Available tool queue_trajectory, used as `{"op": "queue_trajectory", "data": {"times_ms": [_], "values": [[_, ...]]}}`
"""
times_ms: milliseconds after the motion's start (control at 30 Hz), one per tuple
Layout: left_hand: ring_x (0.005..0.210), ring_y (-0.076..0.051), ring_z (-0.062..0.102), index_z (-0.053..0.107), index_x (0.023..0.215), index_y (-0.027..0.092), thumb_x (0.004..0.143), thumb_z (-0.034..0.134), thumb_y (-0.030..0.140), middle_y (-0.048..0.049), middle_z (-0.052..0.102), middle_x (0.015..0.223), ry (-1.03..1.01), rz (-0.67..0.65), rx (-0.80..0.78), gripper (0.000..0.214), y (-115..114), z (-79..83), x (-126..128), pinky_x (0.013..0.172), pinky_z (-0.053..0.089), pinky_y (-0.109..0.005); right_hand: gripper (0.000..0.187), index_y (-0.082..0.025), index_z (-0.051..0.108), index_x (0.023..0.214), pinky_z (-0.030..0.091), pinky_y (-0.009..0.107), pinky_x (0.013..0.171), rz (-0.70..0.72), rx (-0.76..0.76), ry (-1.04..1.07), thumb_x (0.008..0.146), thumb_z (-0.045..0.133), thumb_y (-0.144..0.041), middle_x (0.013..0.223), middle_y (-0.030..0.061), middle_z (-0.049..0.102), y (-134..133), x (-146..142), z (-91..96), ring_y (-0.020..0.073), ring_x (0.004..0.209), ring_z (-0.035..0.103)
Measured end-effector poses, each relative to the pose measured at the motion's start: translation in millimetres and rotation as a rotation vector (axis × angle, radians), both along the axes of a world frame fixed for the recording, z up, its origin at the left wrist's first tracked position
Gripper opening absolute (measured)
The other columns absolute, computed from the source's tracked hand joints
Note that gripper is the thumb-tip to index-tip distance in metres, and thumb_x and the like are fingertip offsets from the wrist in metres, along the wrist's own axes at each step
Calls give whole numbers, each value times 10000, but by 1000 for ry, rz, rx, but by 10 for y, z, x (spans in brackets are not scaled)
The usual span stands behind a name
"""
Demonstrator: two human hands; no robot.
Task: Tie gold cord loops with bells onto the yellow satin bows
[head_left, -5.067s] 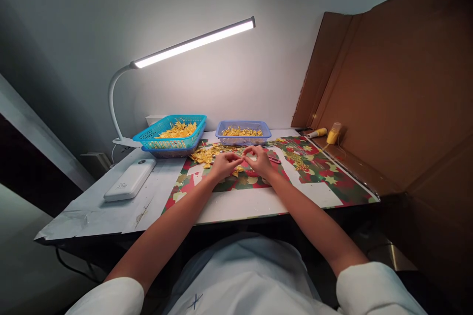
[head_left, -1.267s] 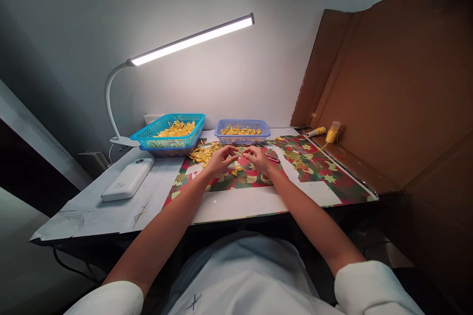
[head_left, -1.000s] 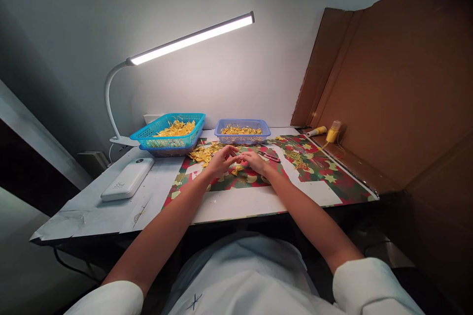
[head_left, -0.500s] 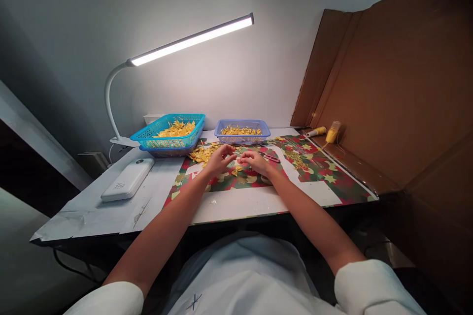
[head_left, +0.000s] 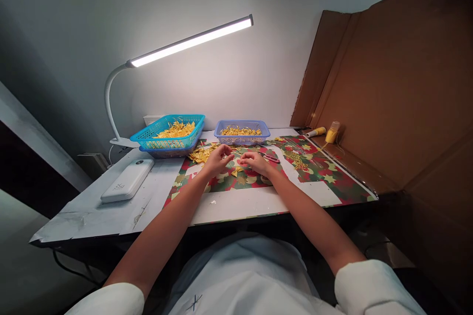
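Observation:
My left hand and my right hand hover close together over the red and green star-patterned paper on the table. The fingers of both hands are curled into pinches, almost meeting; what they pinch is too small to make out. A small yellow folded piece lies on the paper just below the hands. A heap of yellow folded pieces sits just beyond my left hand.
A turquoise basket and a lilac basket of yellow pieces stand at the back. A white power bank lies left. A white desk lamp arches overhead. Yellow thread spools sit by a brown cardboard wall on the right.
The hands stayed over the same spot, fingers spreading slightly and then curling back into pinches. The camera view shifted a little.

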State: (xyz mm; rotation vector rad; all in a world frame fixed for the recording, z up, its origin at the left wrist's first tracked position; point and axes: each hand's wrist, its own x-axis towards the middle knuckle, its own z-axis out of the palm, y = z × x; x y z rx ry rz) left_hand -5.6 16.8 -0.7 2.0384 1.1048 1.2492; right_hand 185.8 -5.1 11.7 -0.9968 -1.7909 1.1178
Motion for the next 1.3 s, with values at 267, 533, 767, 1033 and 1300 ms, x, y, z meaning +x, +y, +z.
{"op": "queue_trajectory", "data": {"times_ms": [267, 533, 767, 1033, 1300], "values": [[469, -89, 386, 590, 787, 159, 796, 509, 567, 35, 467, 574, 141, -198, -289, 416, -119, 63, 35, 449, 297, -218, 209, -163, 591, 672, 360, 262, 627, 18, 30, -24, 692, 589, -372, 672, -15, 545, -11, 9, 10, 117, 632, 452], [480, -79, 276, 386, 565, 185, 777, 520, 505, 53, 290, 534, 135, -106, -212, 406, -134, 107, 53, 435, 225, -211, 221, -166, 615, 710, 386, 266, 636, 20, 72, -37, 714, 598, -386, 735, 7, 574, 0, 16, -5, 132, 680, 474], [460, -80, 300, 386, 591, 194, 777, 518, 482, 57, 282, 543, 88, -66, -231, 367, -145, 112, 54, 432, 241, -210, 229, -172, 620, 740, 412, 266, 650, 4, 135, -60, 741, 597, -399, 777, 19, 599, 12, 14, -29, 140, 709, 493], [500, -89, 325, 428, 607, 183, 814, 481, 465, 47, 326, 556, 81, -79, -131, 354, -141, 125, 44, 462, 270, -212, 159, -170, 664, 764, 438, 303, 798, 50, 10, -4, 756, 552, -283, 867, 44, 657, 54, 18, -52, 166, 835, 574], [470, -91, 327, 513, 667, 182, 800, 496, 542, 47, 336, 548, 102, -136, -218, 383, -161, 121, 65, 428, 276, -219, 175, -176, 665, 735, 442, 299, 827, -6, -64, 59, 742, 511, -257, 868, 41, 653, 52, -51, -34, 170, 884, 571]]}}
